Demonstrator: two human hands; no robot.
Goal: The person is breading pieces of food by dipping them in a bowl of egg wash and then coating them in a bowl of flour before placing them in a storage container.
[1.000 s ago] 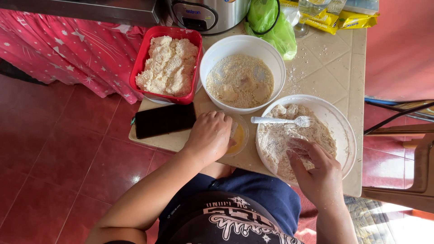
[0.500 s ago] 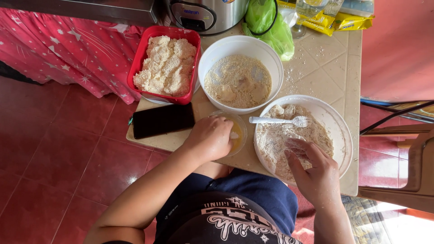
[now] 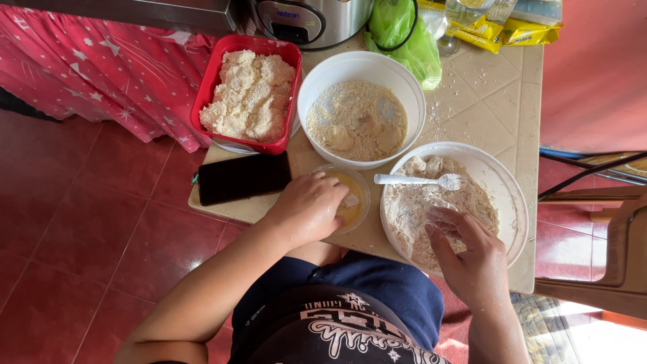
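As seen from the head camera, looking straight down:

Left hand: the left hand (image 3: 306,207) sits at centre frame, fingers curled down into the small clear bowl (image 3: 357,195) of yellow liquid; what the grip holds, if anything, cannot be told.

Right hand: the right hand (image 3: 472,253), lower right, has its floured fingers (image 3: 441,219) loosely bent in the large white bowl (image 3: 512,202), touching the pale crumbly mix; the grip is not closed on anything.

Spoon: a white plastic spoon (image 3: 418,180) lies across that bowl, just above the right hand.

Second bowl: a white bowl of crumbs (image 3: 317,91) stands at upper centre, touching the small clear bowl.

Red tray: a red rectangular tray (image 3: 202,101), upper left of centre, is heaped with coated white pieces.

Phone: a black phone (image 3: 242,177) lies on the tabletop (image 3: 492,108) just below the tray.

Packages: yellow flat packets (image 3: 519,30) lie at the top right edge, beside a green plastic bag (image 3: 411,40).

Cooker: a silver cooker (image 3: 317,20) with a dark front panel stands at top centre.

Cloth: a pink cloth with white stars (image 3: 101,74) fills the upper left.
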